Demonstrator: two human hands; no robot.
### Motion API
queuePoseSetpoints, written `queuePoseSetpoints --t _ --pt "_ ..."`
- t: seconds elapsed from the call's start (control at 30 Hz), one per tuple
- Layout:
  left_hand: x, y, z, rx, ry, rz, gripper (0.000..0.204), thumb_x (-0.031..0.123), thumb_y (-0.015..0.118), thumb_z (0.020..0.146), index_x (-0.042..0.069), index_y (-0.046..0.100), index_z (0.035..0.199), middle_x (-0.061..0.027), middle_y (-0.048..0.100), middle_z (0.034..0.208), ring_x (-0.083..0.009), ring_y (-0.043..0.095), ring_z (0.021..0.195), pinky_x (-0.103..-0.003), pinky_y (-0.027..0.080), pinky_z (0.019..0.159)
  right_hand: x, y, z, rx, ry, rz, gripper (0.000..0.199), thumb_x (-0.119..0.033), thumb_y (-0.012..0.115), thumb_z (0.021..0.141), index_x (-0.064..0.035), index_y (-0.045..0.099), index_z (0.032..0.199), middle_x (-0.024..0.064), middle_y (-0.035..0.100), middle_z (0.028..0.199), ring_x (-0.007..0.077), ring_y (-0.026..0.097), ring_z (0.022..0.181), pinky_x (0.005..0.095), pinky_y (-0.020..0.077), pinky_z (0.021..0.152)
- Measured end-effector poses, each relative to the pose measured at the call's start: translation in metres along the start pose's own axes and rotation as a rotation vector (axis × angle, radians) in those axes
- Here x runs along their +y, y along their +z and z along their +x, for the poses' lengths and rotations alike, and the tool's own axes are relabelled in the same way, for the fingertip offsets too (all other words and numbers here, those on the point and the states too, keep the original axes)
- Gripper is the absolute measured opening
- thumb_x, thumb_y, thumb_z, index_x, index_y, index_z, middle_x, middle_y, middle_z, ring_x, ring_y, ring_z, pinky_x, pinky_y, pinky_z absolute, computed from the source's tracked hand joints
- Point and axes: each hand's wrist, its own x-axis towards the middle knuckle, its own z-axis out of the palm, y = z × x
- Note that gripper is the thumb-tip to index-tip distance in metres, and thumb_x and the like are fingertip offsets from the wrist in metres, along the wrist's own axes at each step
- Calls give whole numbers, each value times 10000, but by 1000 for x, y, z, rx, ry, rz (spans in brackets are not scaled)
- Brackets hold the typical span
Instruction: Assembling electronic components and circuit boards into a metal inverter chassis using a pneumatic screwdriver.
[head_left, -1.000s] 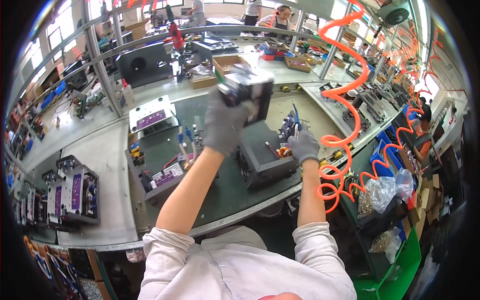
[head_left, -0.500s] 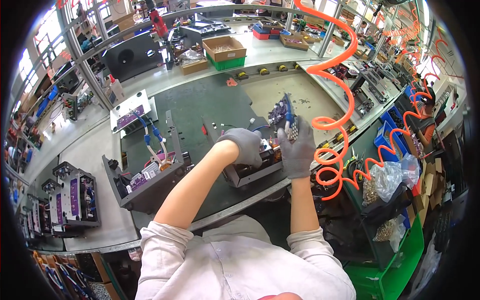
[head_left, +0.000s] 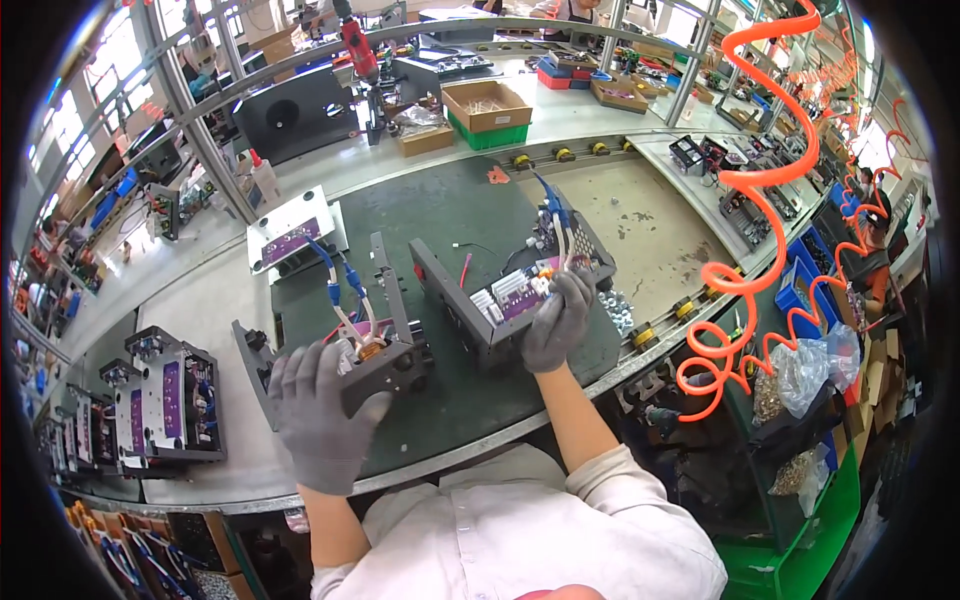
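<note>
Both my hands wear grey gloves. My left hand (head_left: 325, 415) is at the near side of the left black metal chassis (head_left: 385, 380), its fingers stretched out and thumb apart. White cables with blue connectors (head_left: 345, 285) rise from that chassis. My right hand (head_left: 560, 320) has its fingers bent over the near right end of a second black metal chassis (head_left: 455, 305), by the base of its white cables (head_left: 568, 240). Inside this chassis are a purple circuit board (head_left: 522, 298) and pale heat sinks (head_left: 487, 305). The fingertips are partly hidden among the parts.
Beside the right chassis lies a pile of small metal fasteners (head_left: 618, 312). A silver plate with a purple board (head_left: 290, 240) sits farther left. More assembled units (head_left: 160, 400) stand at far left. An orange coiled hose (head_left: 765, 240) hangs at right; a cardboard box (head_left: 487, 105) stands behind.
My left hand has left the right chassis and moved left to the other one. My right hand stays at the right chassis, which is now less covered. The view has shifted.
</note>
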Motion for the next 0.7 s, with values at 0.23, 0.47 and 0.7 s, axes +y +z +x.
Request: queuePoseSetpoints --t 0.23,0.47,0.7 --pt "-28 40 -21 -153 -189 199 607 398 801 608 79 593 1080 -76 643 1095 -272 614 1007 -425 446 876 -21 10 17 -162 501 421 207 18 560 855 -8 591 1058 126 612 1015 227 603 947 344 448 912" --pt "-44 69 0 -71 -267 260 578 453 767 645 77 599 1049 -76 644 1082 -261 622 977 -402 455 836 -14 -177 -67 -707 1175 585 197 -24 521 806 -20 611 982 65 638 932 151 535 666 292 424 578" --pt "-42 66 3 -120 -288 280 554 473 719 702 87 593 1079 -63 626 1080 -239 594 988 -397 446 827 94 -300 -109 -31 1783 855 337 -404 542 820 -154 659 1015 51 677 1066 267 625 986 400 481 880"
